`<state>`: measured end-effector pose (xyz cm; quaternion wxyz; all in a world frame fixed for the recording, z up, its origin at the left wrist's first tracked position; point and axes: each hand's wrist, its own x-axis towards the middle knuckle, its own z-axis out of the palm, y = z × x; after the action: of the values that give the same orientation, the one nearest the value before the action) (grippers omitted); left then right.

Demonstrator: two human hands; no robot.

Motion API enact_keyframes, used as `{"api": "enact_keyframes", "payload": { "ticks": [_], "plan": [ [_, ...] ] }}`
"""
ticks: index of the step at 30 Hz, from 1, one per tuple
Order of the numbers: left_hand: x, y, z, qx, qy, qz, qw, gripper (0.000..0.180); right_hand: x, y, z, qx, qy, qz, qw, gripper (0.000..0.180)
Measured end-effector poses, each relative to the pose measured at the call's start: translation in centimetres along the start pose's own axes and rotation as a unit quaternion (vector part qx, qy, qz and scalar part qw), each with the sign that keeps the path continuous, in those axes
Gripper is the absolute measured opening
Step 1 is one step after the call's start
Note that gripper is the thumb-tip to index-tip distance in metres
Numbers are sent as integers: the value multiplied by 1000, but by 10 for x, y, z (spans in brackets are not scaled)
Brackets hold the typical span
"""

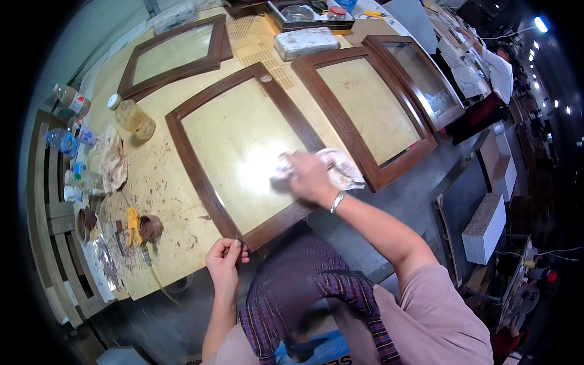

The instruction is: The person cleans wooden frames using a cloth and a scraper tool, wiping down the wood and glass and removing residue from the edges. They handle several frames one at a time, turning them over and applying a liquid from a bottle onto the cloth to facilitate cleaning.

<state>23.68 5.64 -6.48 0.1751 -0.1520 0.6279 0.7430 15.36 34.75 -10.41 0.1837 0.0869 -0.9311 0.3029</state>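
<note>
Paint-stained workbench (159,182), 4 brown frames

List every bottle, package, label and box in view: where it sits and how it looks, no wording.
Plastic bottle: left of the middle frame, lying tilted, white cap, yellowish liquid.
Labelled bottle: far left bench edge, clear, red-and-white label.
Blue-labelled bottles: left edge, clustered, clear.
Wrapped block: top centre, rectangular, whitish wrap.
Cardboard boxes: floor at right, pale, stacked edges.
</note>
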Motion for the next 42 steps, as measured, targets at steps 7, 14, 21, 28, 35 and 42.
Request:
{"api": "enact_keyframes", "payload": {
  "ticks": [7,14,21,28,35,42],
  "plan": [
    [10,26,36,-15,-6,31,999,4,-23,-89,-38,241,-413,24,878,48],
    [21,37,83,100,-60,52,992,7,-4,-73,-60,350,-345,172,854,34],
    [29,54,107,99,-58,-38,993,6,11,-41,-73,384,-396,147,821,33],
    [25,56,111,67,-25,-63,995,7,23,-22,-66,454,-427,82,778,35],
    [27,66,80,144,159,83,973,19,29,-12,-67,480,-453,63,749,32],
    [52,80,24,260,248,178,916,23,28,-2,-68,520,-464,128,706,33]
  ]
}}
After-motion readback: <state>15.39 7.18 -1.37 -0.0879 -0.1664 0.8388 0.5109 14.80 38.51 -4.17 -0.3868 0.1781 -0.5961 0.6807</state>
